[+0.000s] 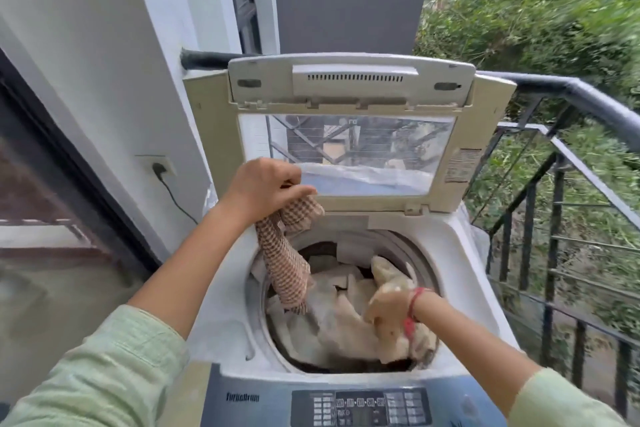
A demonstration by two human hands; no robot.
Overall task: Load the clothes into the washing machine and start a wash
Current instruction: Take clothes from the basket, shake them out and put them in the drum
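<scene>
A top-loading washing machine (221,326) stands in front of me with its lid (349,87) folded up and back. My left hand (266,185) is raised over the drum's left rim, shut on a brown-and-white checked cloth (285,263) that hangs down into the drum. My right hand (389,302) is blurred, low inside the drum, on the right. It rests on pale beige clothes (329,319) that fill the drum, and its grip is unclear. A red thread circles that wrist. The control panel (360,407) lies at the machine's near edge.
A white wall with a socket and black plug (159,168) is to the left, with a dark door frame beyond. A black metal railing (568,163) runs along the right, with green bushes behind. A grey pillar rises behind the lid.
</scene>
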